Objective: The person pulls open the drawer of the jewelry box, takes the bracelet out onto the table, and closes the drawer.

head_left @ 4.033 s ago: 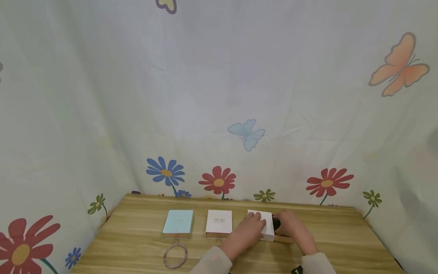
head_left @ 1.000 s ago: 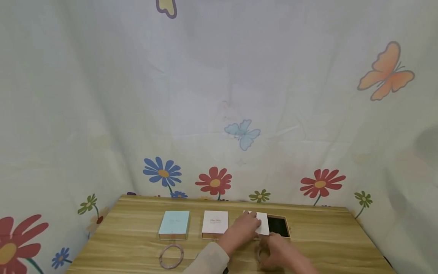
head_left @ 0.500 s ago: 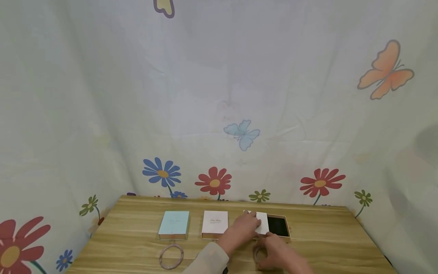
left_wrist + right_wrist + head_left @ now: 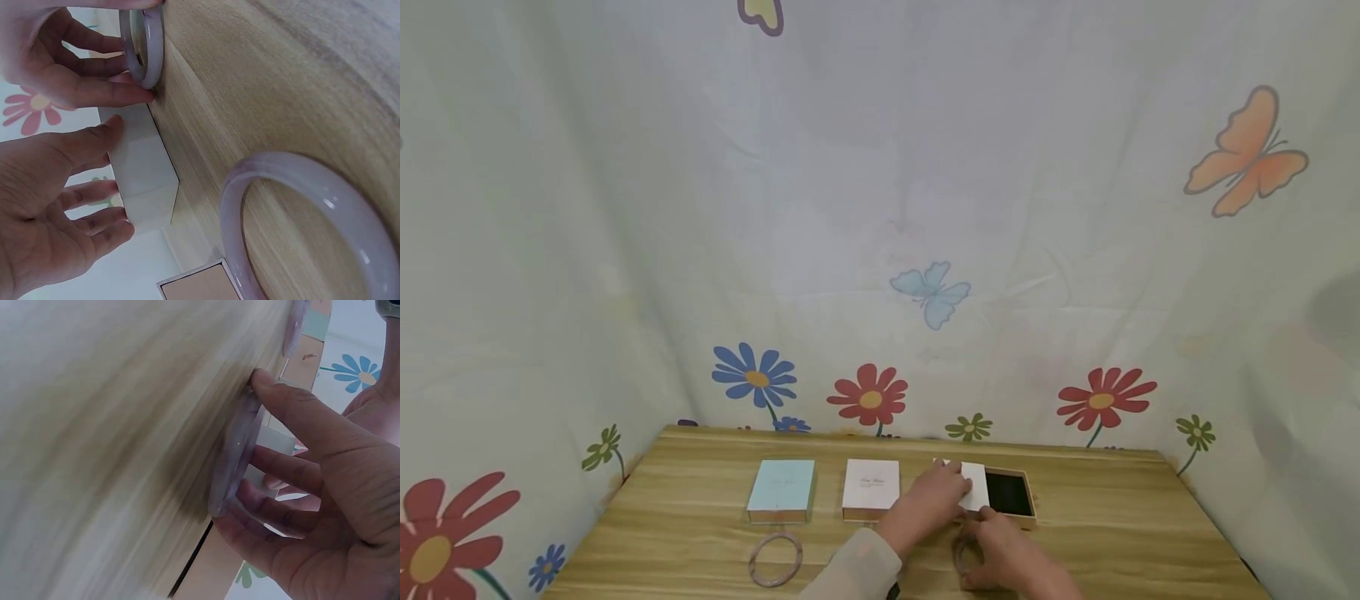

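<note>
My left hand [image 4: 928, 500] grips the white cover [image 4: 976, 490] of a small slide-out box, thumb on one side and fingers on the other, as the left wrist view shows. The box's drawer [image 4: 1032, 500], lined in black, sticks out to the right. In front of it, my right hand [image 4: 1007, 554] holds a pale purple bangle [image 4: 236, 456] between thumb and fingers. That bangle lies flat at the table surface, partly hidden by the hand in the head view. Another pale purple bangle [image 4: 752, 567] lies to the left, also large in the left wrist view.
A light blue box [image 4: 782, 486] and a pale pink box [image 4: 871, 485] stand in a row left of the white one, both closed. The wooden table [image 4: 1112, 517] ends at a flower-and-butterfly curtain [image 4: 1045, 233] behind.
Four seconds ago my right hand was at the white box's drawer; it has since come toward the front and taken the bangle. The drawer's black inside now shows. My left hand stays on the box.
</note>
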Tool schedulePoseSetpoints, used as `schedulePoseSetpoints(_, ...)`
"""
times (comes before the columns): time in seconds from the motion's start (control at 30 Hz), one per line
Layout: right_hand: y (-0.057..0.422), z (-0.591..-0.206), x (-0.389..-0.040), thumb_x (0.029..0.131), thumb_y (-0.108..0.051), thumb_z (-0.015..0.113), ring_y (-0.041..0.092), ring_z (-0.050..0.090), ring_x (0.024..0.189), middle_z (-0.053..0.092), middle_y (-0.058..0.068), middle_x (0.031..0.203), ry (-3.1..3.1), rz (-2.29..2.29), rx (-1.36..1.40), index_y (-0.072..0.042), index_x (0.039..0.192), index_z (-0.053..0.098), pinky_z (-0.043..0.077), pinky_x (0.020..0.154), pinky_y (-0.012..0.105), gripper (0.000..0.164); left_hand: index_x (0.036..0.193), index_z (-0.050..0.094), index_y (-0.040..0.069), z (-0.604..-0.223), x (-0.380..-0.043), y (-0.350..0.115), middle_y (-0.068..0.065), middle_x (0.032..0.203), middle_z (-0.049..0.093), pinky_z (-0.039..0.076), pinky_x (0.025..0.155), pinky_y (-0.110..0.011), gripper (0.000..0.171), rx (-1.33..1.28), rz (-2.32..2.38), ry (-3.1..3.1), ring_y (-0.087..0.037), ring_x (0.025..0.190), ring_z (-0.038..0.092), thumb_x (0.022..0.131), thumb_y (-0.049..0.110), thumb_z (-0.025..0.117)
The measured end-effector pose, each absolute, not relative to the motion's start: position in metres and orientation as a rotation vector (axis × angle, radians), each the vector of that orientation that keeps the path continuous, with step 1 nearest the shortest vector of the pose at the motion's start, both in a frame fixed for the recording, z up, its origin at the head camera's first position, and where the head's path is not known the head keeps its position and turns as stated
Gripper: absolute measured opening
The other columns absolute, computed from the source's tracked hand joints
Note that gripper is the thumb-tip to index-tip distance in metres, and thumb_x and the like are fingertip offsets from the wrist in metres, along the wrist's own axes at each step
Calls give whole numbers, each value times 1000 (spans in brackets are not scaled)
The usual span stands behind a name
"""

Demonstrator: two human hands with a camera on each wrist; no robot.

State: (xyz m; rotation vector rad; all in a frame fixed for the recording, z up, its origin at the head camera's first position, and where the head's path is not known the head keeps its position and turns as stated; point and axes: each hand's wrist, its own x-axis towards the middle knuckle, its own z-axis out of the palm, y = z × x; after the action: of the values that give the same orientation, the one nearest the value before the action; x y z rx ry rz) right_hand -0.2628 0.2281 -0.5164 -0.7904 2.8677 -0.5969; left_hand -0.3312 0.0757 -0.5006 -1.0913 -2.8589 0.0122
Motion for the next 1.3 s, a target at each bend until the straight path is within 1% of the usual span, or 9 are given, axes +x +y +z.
schedulePoseSetpoints(0.27, 239, -539, -274, 74, -47, 88, 23, 61, 101, 68, 6, 114, 2928, -608, -995, -15, 103, 74, 55, 77, 37, 45, 115, 77, 20, -498, -331, 75, 0, 110, 64, 55, 87, -30, 28, -1075, -4, -2878, -20, 100, 60, 89, 30, 80)
schedulePoseSetpoints(0.5, 230, -520, -263, 72, -39, 91, 17, 60, 101, 65, 4, 116, 2866, -627, -804, -14, 107, 74, 54, 83, 35, 47, 113, 77, 20, -499, -331, 74, 0, 108, 63, 55, 82, -29, 27, -1081, -4, -2875, -18, 96, 59, 89, 32, 80)
schedulePoseSetpoints(0.67, 229, -521, -263, 73, -44, 90, 15, 58, 103, 65, 4, 119, 2874, -612, -799, -13, 110, 73, 54, 85, 36, 51, 112, 77, 20, -500, -331, 73, 0, 109, 63, 55, 87, -30, 27, -1076, 8, -2861, -19, 99, 60, 88, 32, 80)
schedulePoseSetpoints(0.77, 231, -522, -263, 74, -45, 89, 17, 58, 106, 64, 5, 121, 2848, -645, -810, -12, 113, 72, 54, 87, 37, 53, 113, 77, 20, -501, -331, 72, 0, 109, 64, 55, 89, -31, 28, -1078, 14, -2852, -19, 100, 61, 88, 32, 80)
schedulePoseSetpoints(0.97, 240, -520, -265, 79, -42, 86, 22, 56, 110, 61, 7, 125, 2725, -797, -759, -8, 122, 70, 52, 93, 39, 58, 112, 77, 20, -501, -330, 71, 0, 107, 63, 53, 83, -28, 28, -1097, 31, -2836, -17, 96, 59, 88, 34, 81)
schedulePoseSetpoints(1.0, 244, -523, -267, 82, -43, 84, 22, 57, 109, 61, 8, 124, 2714, -812, -792, -7, 124, 69, 53, 92, 38, 58, 112, 77, 20, -501, -330, 71, 0, 108, 63, 54, 82, -28, 28, -1096, 29, -2838, -18, 96, 59, 88, 34, 81)
schedulePoseSetpoints(1.13, 255, -518, -268, 84, -41, 82, 21, 56, 102, 65, 8, 116, 2678, -888, -819, -3, 131, 67, 52, 84, 36, 62, 115, 77, 20, -499, -330, 72, 0, 111, 63, 55, 87, -31, 31, -1091, 16, -2861, -20, 103, 60, 88, 35, 80)
schedulePoseSetpoints(1.23, 263, -507, -268, 84, -34, 83, 20, 58, 94, 67, 7, 107, 2718, -901, -842, 1, 123, 70, 52, 79, 32, 54, 116, 76, 20, -498, -329, 72, -1, 114, 64, 54, 96, -35, 32, -1087, 5, -2878, -21, 111, 61, 88, 35, 80)
schedulePoseSetpoints(1.3, 269, -500, -269, 86, -23, 81, 19, 60, 89, 68, 7, 102, 2765, -902, -853, 3, 116, 72, 54, 73, 29, 41, 115, 76, 20, -497, -329, 73, -1, 115, 63, 54, 99, -37, 32, -1082, -6, -2886, -24, 114, 61, 87, 35, 80)
